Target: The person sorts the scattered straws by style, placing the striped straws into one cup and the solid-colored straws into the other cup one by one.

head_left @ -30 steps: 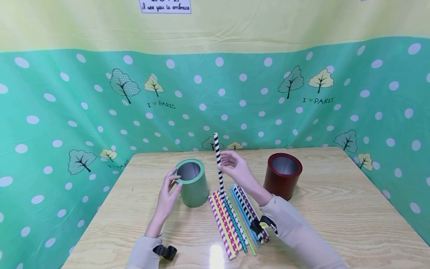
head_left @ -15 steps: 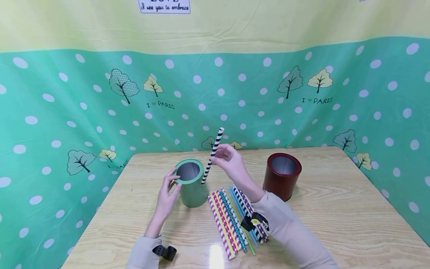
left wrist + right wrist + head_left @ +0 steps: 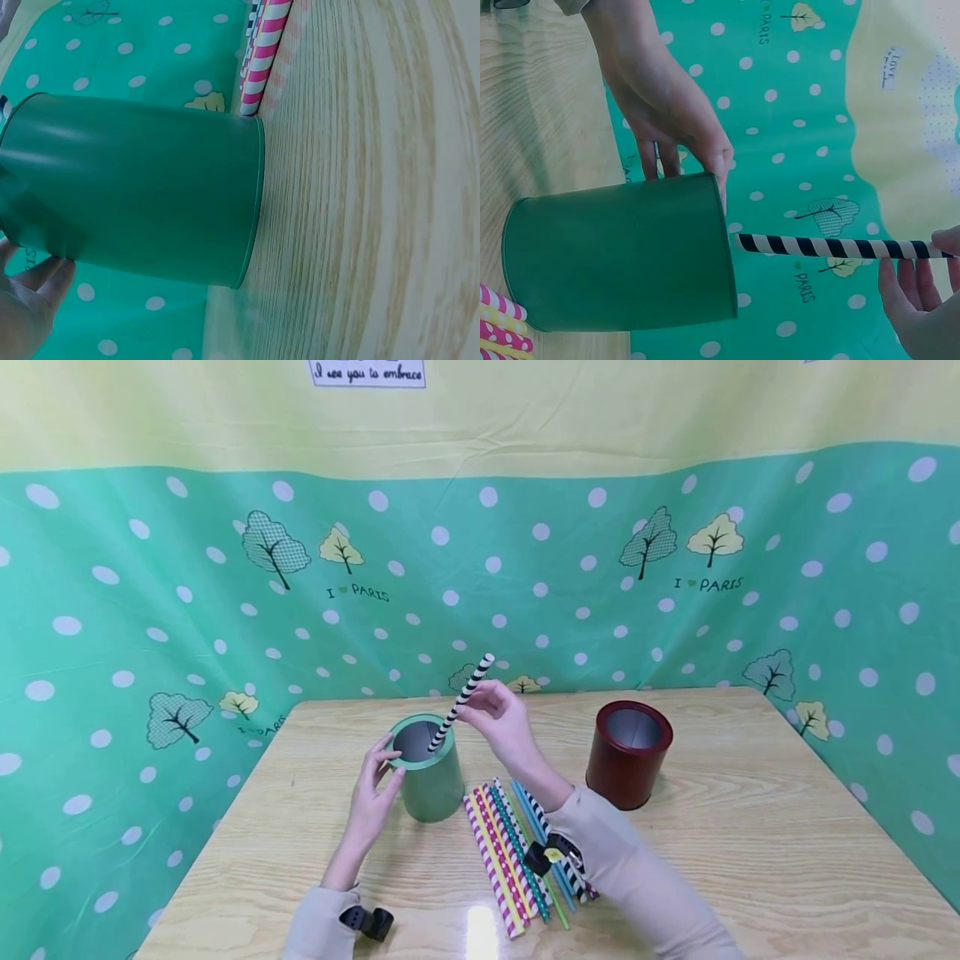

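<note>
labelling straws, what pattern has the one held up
Held straw: black and white diagonal stripes, clearest in the right wrist view.

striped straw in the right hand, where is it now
In the head view, the striped straw slants just left of centre, pinched by the right hand, its lower end over the open green can.

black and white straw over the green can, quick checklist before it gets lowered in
1. Grip: ok, the right hand pinches the black and white straw.
2. Can steadied: ok, the left hand touches the rim of the green can.
3. Can upright on the table: ok.
4. Lower end lined up: ok, it points at the opening, with a small gap above the rim in the right wrist view.
5. Straw vertical: not ok, it leans in the head view.
6. Can bottom clear: cannot tell, hidden from view.
</note>
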{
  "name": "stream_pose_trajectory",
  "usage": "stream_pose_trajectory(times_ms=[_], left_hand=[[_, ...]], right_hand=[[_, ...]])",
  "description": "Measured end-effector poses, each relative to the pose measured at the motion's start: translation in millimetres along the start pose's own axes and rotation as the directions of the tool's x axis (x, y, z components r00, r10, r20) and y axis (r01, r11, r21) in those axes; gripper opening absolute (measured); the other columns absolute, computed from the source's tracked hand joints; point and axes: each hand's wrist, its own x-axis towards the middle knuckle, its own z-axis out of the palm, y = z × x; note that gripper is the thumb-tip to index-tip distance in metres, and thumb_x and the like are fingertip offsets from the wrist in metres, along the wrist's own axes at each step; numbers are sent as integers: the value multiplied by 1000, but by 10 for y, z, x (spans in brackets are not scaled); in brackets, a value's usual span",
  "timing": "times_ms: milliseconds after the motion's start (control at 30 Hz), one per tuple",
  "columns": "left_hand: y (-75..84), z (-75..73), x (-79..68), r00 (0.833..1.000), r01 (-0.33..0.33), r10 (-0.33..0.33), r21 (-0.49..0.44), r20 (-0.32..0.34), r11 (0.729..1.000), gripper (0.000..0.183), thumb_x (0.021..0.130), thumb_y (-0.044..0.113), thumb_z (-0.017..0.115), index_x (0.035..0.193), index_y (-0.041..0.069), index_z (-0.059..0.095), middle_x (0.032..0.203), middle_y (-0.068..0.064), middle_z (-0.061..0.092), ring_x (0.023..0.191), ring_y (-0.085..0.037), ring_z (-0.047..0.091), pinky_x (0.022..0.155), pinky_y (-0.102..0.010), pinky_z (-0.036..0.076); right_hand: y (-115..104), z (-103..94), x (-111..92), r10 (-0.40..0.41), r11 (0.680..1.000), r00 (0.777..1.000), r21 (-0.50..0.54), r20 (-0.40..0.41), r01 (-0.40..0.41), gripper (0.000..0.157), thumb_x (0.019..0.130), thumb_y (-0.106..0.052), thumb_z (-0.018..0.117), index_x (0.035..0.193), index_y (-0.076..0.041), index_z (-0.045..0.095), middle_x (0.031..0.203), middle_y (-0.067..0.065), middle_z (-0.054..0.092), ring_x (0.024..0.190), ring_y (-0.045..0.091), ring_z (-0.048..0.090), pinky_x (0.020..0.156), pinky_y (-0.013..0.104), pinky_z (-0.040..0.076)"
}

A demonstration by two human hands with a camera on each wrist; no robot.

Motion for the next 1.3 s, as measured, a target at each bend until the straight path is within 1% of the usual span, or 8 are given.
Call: stream_pose_trajectory(times_ms=[200,367,633,700,767,967,1100,1300], left_hand=[[40,-3,2,1000,1,-1,10,-9,1000,23,84,-6,50,105,-13,45,133,-28,31,123,-42,28,99,-55,28],[4,-4,5,1000,4,-4,-1,-2,1000,24,84,-6,50,106,-13,45,134,-27,31,125,-40,27,100,-54,27],[-271,-21,16,1000,3,-3,10,2,1000,24,85,-1,52,109,-4,48,137,-18,32,126,-35,29,101,-50,29],[-292,-21,14,1000,5,-5,14,-1,1000,24,86,0,52,109,-3,48,137,-17,33,126,-34,29,102,-48,29],[-262,-24,15,1000,8,-8,15,-1,1000,23,86,-1,52,108,-5,47,137,-18,32,126,-34,28,102,-48,29],[-6,-8,14,1000,8,-8,27,0,1000,23,85,-5,50,106,-14,45,135,-26,31,125,-37,28,101,-48,28],[16,-1,14,1000,5,-5,23,-1,1000,23,85,-4,50,106,-14,45,135,-25,31,126,-36,28,102,-48,28],[-34,4,15,1000,-6,6,25,3,1000,23,85,-5,50,106,-12,45,135,-25,32,125,-38,28,100,-51,28]], right_hand=[[97,53,4,-5,1000,1000,-31,18,5,25,76,6,62,98,7,52,92,11,60,83,10,57,81,28,51],[171,71,10,11,998,1000,-66,17,-10,25,75,6,62,98,7,54,93,16,61,85,14,58,82,27,50],[264,70,13,13,995,998,-104,62,-7,28,75,2,64,101,7,55,98,17,60,88,17,58,86,27,48],[276,53,-2,30,993,997,-115,70,-22,29,75,1,64,102,6,55,99,18,60,90,19,58,86,27,48],[277,22,-25,57,990,996,-130,72,-47,29,76,0,64,103,4,56,100,18,60,91,19,57,85,26,48],[255,-135,-103,116,976,988,-198,103,-94,29,77,-1,63,104,4,56,103,21,58,95,25,56,84,26,49],[362,-269,-121,132,957,983,-276,125,-93,27,78,-4,64,103,2,57,101,16,60,92,23,58,83,26,49],[388,-431,-171,187,924,965,-366,182,-110,24,80,-7,62,103,1,58,99,14,60,92,23,57,81,29,50]])
